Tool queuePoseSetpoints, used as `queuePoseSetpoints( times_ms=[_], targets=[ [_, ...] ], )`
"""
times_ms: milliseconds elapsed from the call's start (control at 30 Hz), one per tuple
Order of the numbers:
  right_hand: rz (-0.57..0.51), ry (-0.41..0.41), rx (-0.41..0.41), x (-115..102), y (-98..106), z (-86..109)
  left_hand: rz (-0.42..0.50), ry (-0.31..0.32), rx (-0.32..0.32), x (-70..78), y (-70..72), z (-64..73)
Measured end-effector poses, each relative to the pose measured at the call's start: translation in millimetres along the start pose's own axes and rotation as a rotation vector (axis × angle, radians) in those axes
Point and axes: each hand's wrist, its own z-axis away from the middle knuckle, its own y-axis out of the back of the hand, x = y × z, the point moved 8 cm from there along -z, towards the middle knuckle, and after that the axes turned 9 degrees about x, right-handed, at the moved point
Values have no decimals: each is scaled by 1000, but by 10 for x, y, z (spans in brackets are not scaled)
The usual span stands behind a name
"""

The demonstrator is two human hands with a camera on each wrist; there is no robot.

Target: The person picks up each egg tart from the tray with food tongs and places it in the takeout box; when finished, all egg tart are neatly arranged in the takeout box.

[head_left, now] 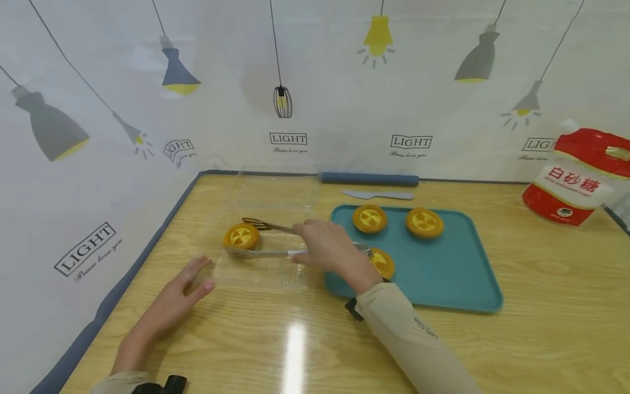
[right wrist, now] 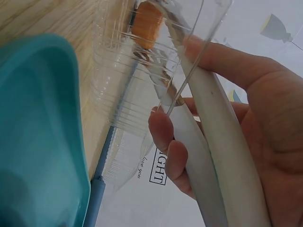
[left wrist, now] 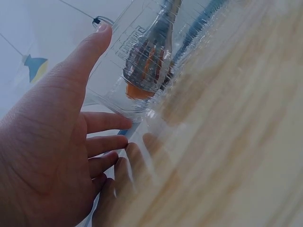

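Tongs around a boxed tart are held in the right-hand grip, the left-hand grip relaxed. Another tart, on the tray, is partly blocked by the right wrist.

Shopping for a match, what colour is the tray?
The tray is teal, clearest in the head view.

In the head view, even, fairly bright light is spread over the wood-grain table; a white streak of glare is thrown on it, nearer and left of the teal tray; small glints are scattered over the clear plastic container, left of the tray; the left wrist view is dimmer, its wood grain smeared; in the right wrist view, the tray's surface is softly blurred.
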Motion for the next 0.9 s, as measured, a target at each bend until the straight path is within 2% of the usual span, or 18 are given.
queuePoseSetpoints(
  times_ms=[267, 500, 733, 900],
  targets=[
    [-43, -10, 5, 37, 34, 36, 10, -3, 1, 18, 2, 4],
    [-93, -31, 27, 114, 179, 124, 7, 4, 5, 26, -2, 3],
    [-187, -15, 93, 265, 479, 293, -2, 2, 14, 18, 15, 17],
    [-266, -10, 168, 552, 796, 522, 3, 18, 11, 12, -11, 2]
  ],
)
